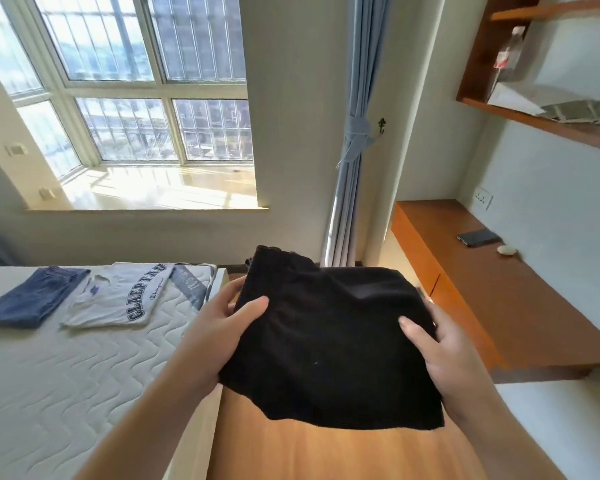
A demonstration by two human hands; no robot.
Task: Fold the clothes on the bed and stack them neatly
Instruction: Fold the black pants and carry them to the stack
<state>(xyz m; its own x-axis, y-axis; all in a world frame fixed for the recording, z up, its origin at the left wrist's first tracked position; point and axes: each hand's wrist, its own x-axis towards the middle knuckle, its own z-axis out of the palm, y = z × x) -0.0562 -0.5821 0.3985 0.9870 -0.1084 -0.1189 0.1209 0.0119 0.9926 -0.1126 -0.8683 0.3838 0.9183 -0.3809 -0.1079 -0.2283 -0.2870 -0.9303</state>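
Observation:
A folded black garment [329,337] hangs in the air over the wooden floor, to the right of the bed [66,375]. My left hand [222,327] grips its left edge, thumb on top and fingers underneath. My right hand [440,351] grips its right edge the same way. On the white quilted mattress, at the far end, lie folded blue jeans [32,299] and beside them a folded white T-shirt [125,296] with dark blue lettering. They lie side by side, not on top of each other.
A wooden desk [492,292] runs along the right wall, with a phone [478,237] and a small white object on it. Wooden shelves hang above it. A tied blue curtain [354,168] and a big window stand behind the bed. Wooden floor lies between bed and desk.

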